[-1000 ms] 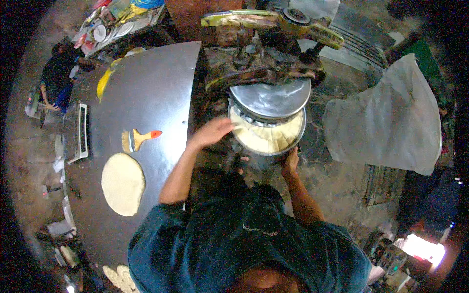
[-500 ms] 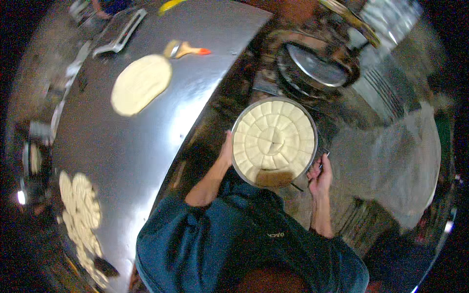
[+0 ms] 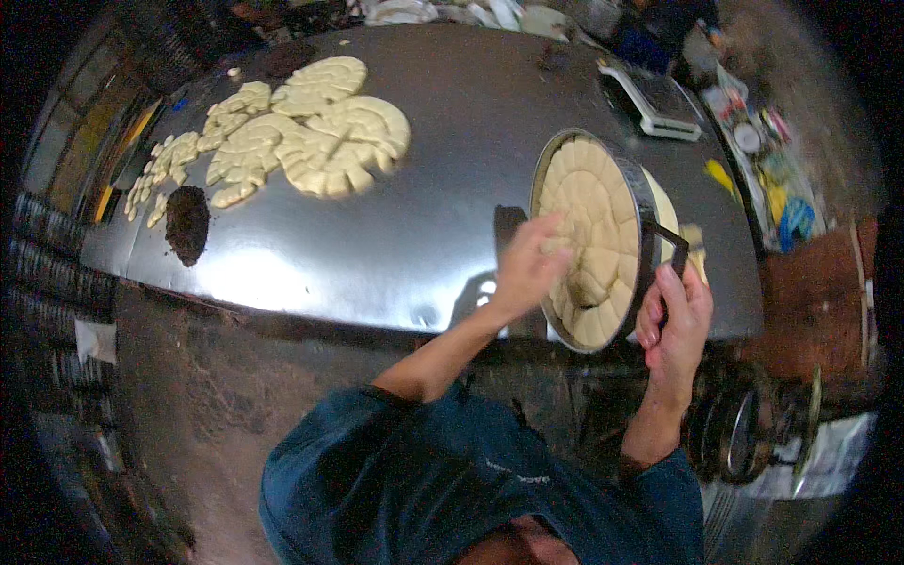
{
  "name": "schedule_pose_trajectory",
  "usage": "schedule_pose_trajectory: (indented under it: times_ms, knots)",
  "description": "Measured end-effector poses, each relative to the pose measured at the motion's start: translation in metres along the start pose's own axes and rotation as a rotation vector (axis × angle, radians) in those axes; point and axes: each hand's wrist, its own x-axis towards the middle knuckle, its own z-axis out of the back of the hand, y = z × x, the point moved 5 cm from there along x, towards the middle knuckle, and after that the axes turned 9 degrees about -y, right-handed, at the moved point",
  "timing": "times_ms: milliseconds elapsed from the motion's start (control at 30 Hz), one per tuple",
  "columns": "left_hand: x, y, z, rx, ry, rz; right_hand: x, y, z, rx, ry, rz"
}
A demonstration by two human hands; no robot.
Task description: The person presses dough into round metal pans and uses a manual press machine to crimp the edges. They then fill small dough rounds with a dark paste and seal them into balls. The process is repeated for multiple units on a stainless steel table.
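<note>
A round metal pan (image 3: 648, 202) stands tilted nearly on edge over the right part of the table. Pale cut dough (image 3: 593, 188), set in rings of wedge-like pieces, fills it and faces left. My right hand (image 3: 676, 320) is closed around the pan's dark side handle (image 3: 673, 243). Across the middle of the dough lies my left hand (image 3: 535, 268), its fingers blurred but apart, at the dough's face. Whether they press into it cannot be made out. Behind the pan shows the edge of a flat dough round (image 3: 665, 200), mostly hidden, with part of a brush (image 3: 695, 247) beside it.
Several cut dough spirals (image 3: 344, 146) spread over the left of the shiny metal table (image 3: 452, 188). A dark brown crumbly heap (image 3: 187, 226) lies in front of them. A tray-like scale (image 3: 654, 102) sits at the back right. Round dark pans (image 3: 739, 424) are at the lower right.
I have turned to face the table. The pan went from level, held at both sides, to steeply tilted over the table. My left hand moved from its rim onto the dough.
</note>
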Motion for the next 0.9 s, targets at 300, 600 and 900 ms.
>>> schedule_pose_trajectory:
  times_ms: [300, 600, 900]
  knots:
    - [0.280, 0.119, 0.135, -0.132, -0.196, -0.114, 0.214, -0.091, -0.301, -0.404, 0.239, 0.387]
    - [0.449, 0.276, 0.301, -1.163, -0.449, 0.285, 0.314, -0.157, -0.537, -0.765, 0.455, 0.768]
    - [0.437, 0.286, 0.337, -0.297, -0.659, 0.345, 0.372, -0.203, -0.590, -0.934, 0.688, 0.809]
